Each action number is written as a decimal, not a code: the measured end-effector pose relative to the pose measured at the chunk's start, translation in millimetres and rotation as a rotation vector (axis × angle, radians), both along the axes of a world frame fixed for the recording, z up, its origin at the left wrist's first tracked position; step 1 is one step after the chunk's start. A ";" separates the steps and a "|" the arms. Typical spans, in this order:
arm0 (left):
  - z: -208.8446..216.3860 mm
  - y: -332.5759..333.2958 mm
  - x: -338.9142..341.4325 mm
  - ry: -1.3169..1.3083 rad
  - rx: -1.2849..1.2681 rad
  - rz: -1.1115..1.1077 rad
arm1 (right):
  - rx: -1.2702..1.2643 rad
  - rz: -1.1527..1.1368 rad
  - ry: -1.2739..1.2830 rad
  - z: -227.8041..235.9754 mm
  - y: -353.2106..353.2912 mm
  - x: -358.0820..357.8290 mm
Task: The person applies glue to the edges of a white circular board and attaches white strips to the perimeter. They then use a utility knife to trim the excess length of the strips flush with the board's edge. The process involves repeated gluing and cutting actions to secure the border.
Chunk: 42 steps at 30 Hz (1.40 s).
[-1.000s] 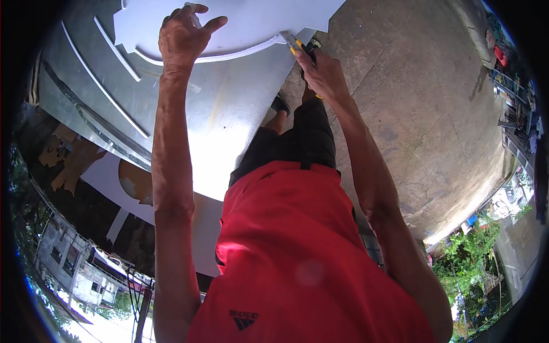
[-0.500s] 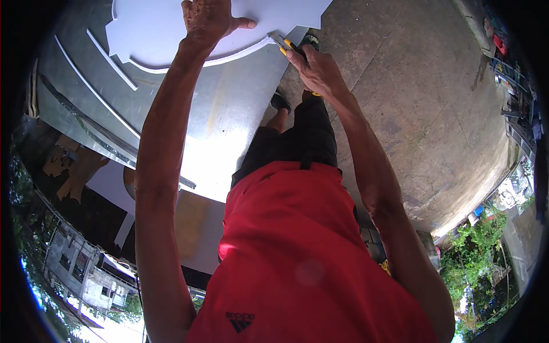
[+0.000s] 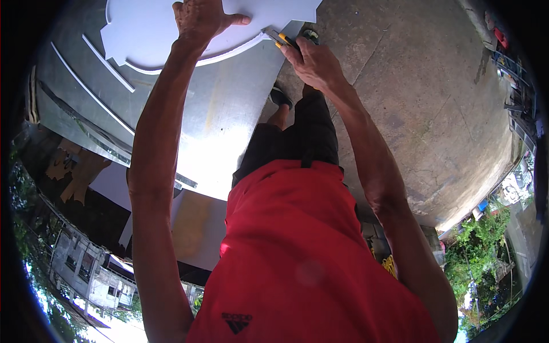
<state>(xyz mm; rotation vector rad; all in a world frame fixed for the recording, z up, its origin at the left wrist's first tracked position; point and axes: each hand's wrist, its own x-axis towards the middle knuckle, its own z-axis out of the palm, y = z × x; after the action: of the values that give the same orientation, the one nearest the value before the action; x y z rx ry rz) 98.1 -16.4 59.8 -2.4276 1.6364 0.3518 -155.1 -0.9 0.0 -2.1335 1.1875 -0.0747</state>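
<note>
A white sheet (image 3: 154,34) with a curved, raised-looking rim and notched corners lies at the table's far edge. My left hand (image 3: 201,20) rests flat on it, thumb stretched out to the right; the picture's top edge cuts off part of the hand. My right hand (image 3: 317,63) is closed around a yellow-and-black utility knife (image 3: 284,40). The knife's blade meets the sheet's curved rim near its right end. Whether the blade is within the material is too small to tell.
The sheet lies on a grey, shiny table (image 3: 223,103) whose right edge runs beside my legs. Thin white strips (image 3: 108,63) lie left of my left forearm. Brown cut pieces (image 3: 80,171) are lower left. Concrete floor (image 3: 400,103) spreads to the right.
The sheet and my left hand appear slightly further left and up in the picture. My right hand, with the utility knife, has also shifted slightly left and up.
</note>
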 end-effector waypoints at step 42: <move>-14.0 8.9 1.8 -0.002 -0.161 -0.042 | -0.060 -0.104 -0.072 -0.5 24.6 4.1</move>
<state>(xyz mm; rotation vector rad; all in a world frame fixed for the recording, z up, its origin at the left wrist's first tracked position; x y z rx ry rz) 99.9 -7.5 45.8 -2.5009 1.7757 0.2184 -151.0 23.7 -0.5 -2.1009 1.2681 -0.2343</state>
